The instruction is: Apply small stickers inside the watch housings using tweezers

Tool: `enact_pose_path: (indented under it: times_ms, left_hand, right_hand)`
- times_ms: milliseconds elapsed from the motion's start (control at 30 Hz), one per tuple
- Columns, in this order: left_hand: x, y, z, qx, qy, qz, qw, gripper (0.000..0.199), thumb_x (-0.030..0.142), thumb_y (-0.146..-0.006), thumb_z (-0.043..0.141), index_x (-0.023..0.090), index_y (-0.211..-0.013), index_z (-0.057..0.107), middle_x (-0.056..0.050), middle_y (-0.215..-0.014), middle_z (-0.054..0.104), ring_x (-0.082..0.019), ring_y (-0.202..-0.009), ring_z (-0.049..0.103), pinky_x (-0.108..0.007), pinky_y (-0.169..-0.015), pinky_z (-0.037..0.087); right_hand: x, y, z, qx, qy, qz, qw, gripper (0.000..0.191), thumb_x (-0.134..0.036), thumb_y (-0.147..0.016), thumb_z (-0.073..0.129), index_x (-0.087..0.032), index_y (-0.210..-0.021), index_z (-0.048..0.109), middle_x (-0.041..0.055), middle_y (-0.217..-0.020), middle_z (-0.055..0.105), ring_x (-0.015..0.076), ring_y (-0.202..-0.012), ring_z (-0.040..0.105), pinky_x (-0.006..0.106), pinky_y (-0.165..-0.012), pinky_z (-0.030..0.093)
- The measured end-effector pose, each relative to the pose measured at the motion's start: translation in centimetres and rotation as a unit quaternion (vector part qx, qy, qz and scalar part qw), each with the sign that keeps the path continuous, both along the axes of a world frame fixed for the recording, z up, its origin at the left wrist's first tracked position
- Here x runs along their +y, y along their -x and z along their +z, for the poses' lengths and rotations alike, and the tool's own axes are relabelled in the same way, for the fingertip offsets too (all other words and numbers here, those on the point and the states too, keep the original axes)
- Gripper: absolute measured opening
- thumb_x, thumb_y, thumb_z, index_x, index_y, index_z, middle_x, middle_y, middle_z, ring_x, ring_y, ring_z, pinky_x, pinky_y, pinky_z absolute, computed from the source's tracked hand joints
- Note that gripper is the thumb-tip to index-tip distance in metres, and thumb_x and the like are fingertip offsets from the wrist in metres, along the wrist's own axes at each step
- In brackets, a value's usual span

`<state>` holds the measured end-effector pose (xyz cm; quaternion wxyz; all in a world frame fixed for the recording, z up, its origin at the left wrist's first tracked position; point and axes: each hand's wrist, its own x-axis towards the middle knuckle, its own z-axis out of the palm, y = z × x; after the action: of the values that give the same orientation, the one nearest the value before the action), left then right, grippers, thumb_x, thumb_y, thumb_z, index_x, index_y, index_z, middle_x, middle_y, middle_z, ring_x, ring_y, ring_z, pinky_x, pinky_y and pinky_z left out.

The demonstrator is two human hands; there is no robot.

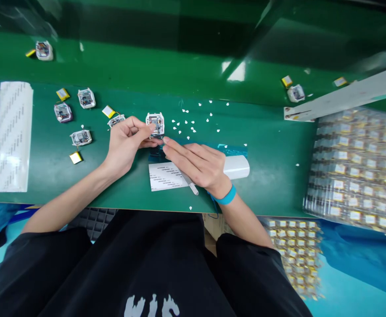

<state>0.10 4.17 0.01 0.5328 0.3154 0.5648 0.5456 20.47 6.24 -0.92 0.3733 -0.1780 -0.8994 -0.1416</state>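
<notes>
My left hand (124, 143) pinches a white smartwatch case (156, 119) by its lower edge, with the circuit board inside facing up. My right hand (201, 165) is closed round slim metal tweezers (190, 182), whose tip meets the case's lower edge; the fingers partly cover the tool. Beneath the right hand lies printed backing paper (163, 178), curling up into a white end (237, 167). Just left of the held case, another case (116, 119) with a battery (108, 111) is partly hidden by my left hand. Small white stickers (193, 130) are scattered beyond my right hand.
More opened watch cases (86, 98) and batteries lie on the green table (269, 167) at left, beside a printed sheet (12, 141). Stacked clear trays of parts (354, 171) stand at right, near a long white bar (348, 91). A blue wristband (228, 196) circles my right wrist.
</notes>
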Motion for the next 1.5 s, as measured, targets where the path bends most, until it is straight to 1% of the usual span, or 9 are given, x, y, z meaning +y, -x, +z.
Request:
enact_pose_path:
  times_ms: [333, 500, 667, 800, 900, 1067, 1267, 1367, 1500]
  left_hand:
    - [-0.4, -0.1, -0.6, 0.003, -0.002, 0.002, 1.000, 0.024, 0.018, -0.086, 0.077, 0.021, -0.073, 0.057, 0.004, -0.067, 0.068, -0.012, -0.059, 0.071, -0.029, -0.066, 0.069]
    - [-0.5, -0.1, -0.7, 0.019, -0.018, -0.003, 1.000, 0.025, 0.018, -0.088, 0.077, 0.021, -0.075, 0.056, 0.004, -0.069, 0.068, -0.014, -0.061, 0.073, -0.033, -0.067, 0.070]
    - [-0.7, -0.4, -0.7, 0.032, -0.030, 0.009, 0.999, 0.026, 0.016, -0.086, 0.078, 0.020, -0.073, 0.056, 0.004, -0.069, 0.066, -0.012, -0.055, 0.069, -0.031, -0.064, 0.068]
    - [-0.8, -0.5, -0.7, 0.069, -0.039, 0.015, 0.997, 0.014, 0.018, -0.086, 0.078, 0.021, -0.089, 0.064, 0.006, -0.066, 0.065, -0.012, -0.056, 0.068, -0.027, -0.062, 0.065]
    - [-0.7, -0.4, -0.7, 0.107, -0.062, 0.008, 0.992, 0.025, 0.020, -0.086, 0.078, 0.024, -0.110, 0.069, 0.008, -0.062, 0.063, -0.013, -0.056, 0.068, -0.026, -0.059, 0.064]
    - [-0.6, -0.2, -0.7, 0.125, -0.093, -0.001, 0.988, 0.022, 0.025, -0.088, 0.078, 0.024, -0.109, 0.074, 0.006, -0.064, 0.064, -0.014, -0.057, 0.070, -0.026, -0.059, 0.063]
    - [-1.0, -0.4, -0.7, 0.134, -0.089, 0.015, 0.987, 0.023, 0.028, -0.087, 0.077, 0.024, -0.109, 0.071, 0.007, -0.065, 0.065, -0.013, -0.057, 0.070, -0.026, -0.062, 0.063]
    - [0.0, 0.2, -1.3, 0.161, -0.111, 0.025, 0.980, 0.027, 0.032, -0.087, 0.076, 0.024, -0.112, 0.069, 0.007, -0.067, 0.066, -0.013, -0.058, 0.069, -0.028, -0.064, 0.062]
    - [5.1, 3.6, -2.6, 0.248, -0.104, 0.029, 0.963, 0.033, 0.038, -0.088, 0.074, 0.025, -0.116, 0.065, 0.007, -0.072, 0.066, -0.014, -0.068, 0.066, -0.032, -0.069, 0.056]
  right_hand:
    - [-0.4, -0.4, -0.9, -0.065, 0.133, 0.003, 0.989, 0.035, -0.016, -0.104, 0.057, -0.028, -0.134, 0.070, 0.0013, -0.137, 0.074, 0.0131, -0.081, 0.073, 0.029, -0.058, 0.053]
    - [-0.5, -0.3, -0.6, -0.075, 0.117, -0.002, 0.990, 0.033, -0.016, -0.105, 0.054, -0.027, -0.131, 0.071, 0.0012, -0.135, 0.075, 0.0125, -0.080, 0.072, 0.029, -0.058, 0.053]
    - [-0.6, 0.2, -0.3, -0.035, 0.027, -0.007, 0.999, 0.023, -0.014, -0.103, 0.060, -0.021, -0.119, 0.075, 0.0013, -0.124, 0.080, 0.0106, -0.072, 0.069, 0.026, -0.056, 0.054]
    - [-0.9, 0.3, -0.6, -0.017, 0.085, 0.009, 0.996, 0.028, -0.015, -0.102, 0.061, -0.020, -0.128, 0.072, 0.0042, -0.129, 0.078, 0.0115, -0.076, 0.072, 0.026, -0.067, 0.062]
    - [-1.1, 0.2, -0.6, -0.016, 0.130, 0.014, 0.991, 0.033, -0.015, -0.104, 0.058, -0.023, -0.134, 0.067, 0.0031, -0.135, 0.074, 0.0116, -0.086, 0.076, 0.027, -0.076, 0.065]
    - [-1.0, 0.3, -0.5, 0.006, 0.126, 0.011, 0.992, 0.029, -0.014, -0.104, 0.059, -0.017, -0.131, 0.068, 0.0062, -0.130, 0.077, 0.0110, -0.083, 0.075, 0.026, -0.071, 0.063]
    - [-0.8, 0.4, -1.0, 0.003, 0.167, 0.009, 0.986, 0.032, -0.015, -0.106, 0.055, -0.022, -0.133, 0.069, 0.0042, -0.134, 0.076, 0.0105, -0.087, 0.075, 0.025, -0.075, 0.062]
    - [-0.7, 0.4, -0.9, 0.007, 0.138, -0.001, 0.990, 0.029, -0.016, -0.107, 0.053, -0.022, -0.129, 0.070, 0.0028, -0.132, 0.077, 0.0090, -0.078, 0.071, 0.024, -0.072, 0.060]
    - [-0.7, 0.7, -0.3, 0.015, 0.074, 0.009, 0.997, 0.026, -0.016, -0.105, 0.056, -0.018, -0.126, 0.072, 0.0052, -0.130, 0.078, 0.0094, -0.073, 0.068, 0.024, -0.065, 0.056]
